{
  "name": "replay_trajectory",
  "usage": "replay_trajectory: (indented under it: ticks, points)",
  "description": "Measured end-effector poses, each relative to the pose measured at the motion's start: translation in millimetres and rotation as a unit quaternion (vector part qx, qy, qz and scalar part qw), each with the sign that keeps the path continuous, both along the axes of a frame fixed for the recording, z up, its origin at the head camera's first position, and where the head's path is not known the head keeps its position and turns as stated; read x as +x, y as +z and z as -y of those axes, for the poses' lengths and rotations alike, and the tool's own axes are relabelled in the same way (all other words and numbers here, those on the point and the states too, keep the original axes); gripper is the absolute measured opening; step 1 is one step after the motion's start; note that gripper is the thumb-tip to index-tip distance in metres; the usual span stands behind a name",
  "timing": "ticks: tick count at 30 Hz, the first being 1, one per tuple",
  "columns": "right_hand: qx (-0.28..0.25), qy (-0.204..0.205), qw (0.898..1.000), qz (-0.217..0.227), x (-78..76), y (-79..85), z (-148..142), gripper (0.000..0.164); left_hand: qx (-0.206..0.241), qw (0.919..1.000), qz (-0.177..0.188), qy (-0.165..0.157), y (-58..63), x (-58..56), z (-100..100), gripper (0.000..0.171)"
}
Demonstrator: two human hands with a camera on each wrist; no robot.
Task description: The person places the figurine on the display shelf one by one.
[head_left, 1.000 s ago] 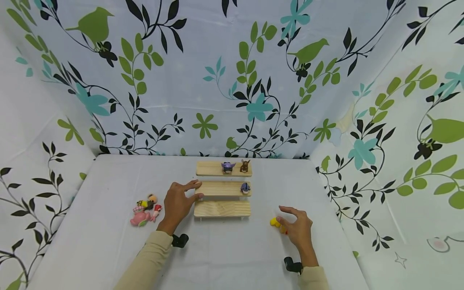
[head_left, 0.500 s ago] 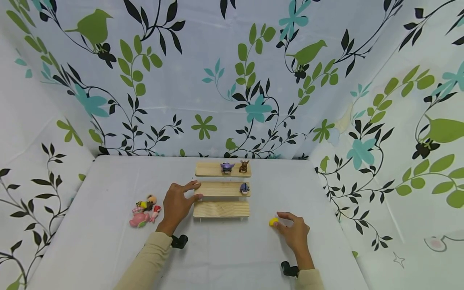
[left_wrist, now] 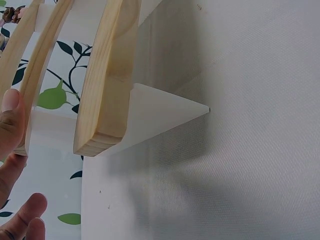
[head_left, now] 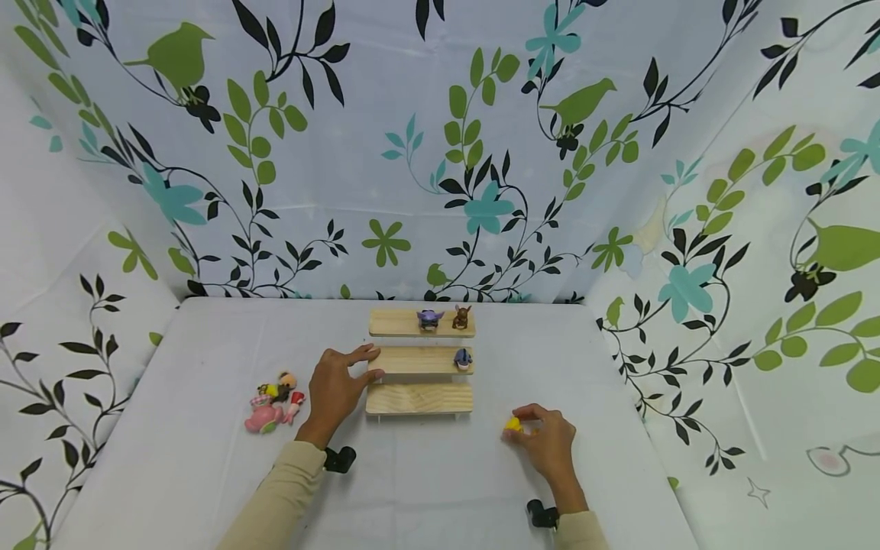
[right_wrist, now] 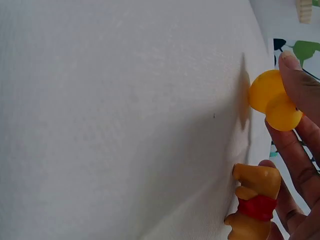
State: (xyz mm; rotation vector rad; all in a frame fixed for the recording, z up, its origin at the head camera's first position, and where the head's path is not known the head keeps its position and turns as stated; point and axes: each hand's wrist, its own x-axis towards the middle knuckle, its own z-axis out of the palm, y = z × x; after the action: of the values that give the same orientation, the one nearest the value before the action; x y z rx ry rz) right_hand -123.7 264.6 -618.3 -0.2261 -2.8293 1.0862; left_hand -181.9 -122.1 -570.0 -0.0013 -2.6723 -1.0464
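Observation:
A three-tier wooden display shelf stands on the white table. At the left end of its middle tier, my left hand grips the board between thumb and fingers. To the right of the shelf, my right hand pinches a small yellow rounded toy between thumb and fingers, close to the tabletop. An orange bear figurine in a red shirt is by the other fingers of that hand; whether they touch it, I cannot tell. The head view hides the bear behind the hand.
A purple figurine and a brown figurine stand on the top tier. On the middle tier's right end is a blue figurine. Several toys, among them a pink figurine, lie left of my left hand.
My right hand has closed its thumb and fingers on the yellow toy and shifted a little left with it. My left hand stays on the shelf.

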Motion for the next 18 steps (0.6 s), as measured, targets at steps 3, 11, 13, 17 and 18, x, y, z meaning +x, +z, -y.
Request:
replay_trajectory:
  ticks: [3, 11, 13, 17, 18]
  points:
    - [0.007, 0.001, 1.000, -0.011, -1.4, -1.3, 2.5, 0.034, 0.000, 1.0000, 0.002, 0.001, 0.4, -0.1, -0.6, 0.052]
    - [0.049, 0.010, 0.999, -0.011, -1.9, -3.8, 5.2, 0.040, 0.003, 0.9999, 0.011, -0.004, 0.3, -0.7, 0.0, 0.054]
    - [0.057, 0.015, 0.998, -0.018, -1.6, -5.0, 4.9, 0.040, 0.004, 0.9999, 0.013, -0.005, 0.6, -0.7, -0.1, 0.054]
    - [0.056, 0.025, 0.997, -0.037, -0.9, -7.2, 3.9, 0.039, 0.004, 0.9999, 0.014, -0.006, 1.3, -0.2, -0.3, 0.054]
    - [0.052, 0.027, 0.997, -0.044, -0.3, -7.1, 4.6, 0.040, 0.005, 0.9999, 0.014, -0.006, 1.4, 0.0, -0.3, 0.054]
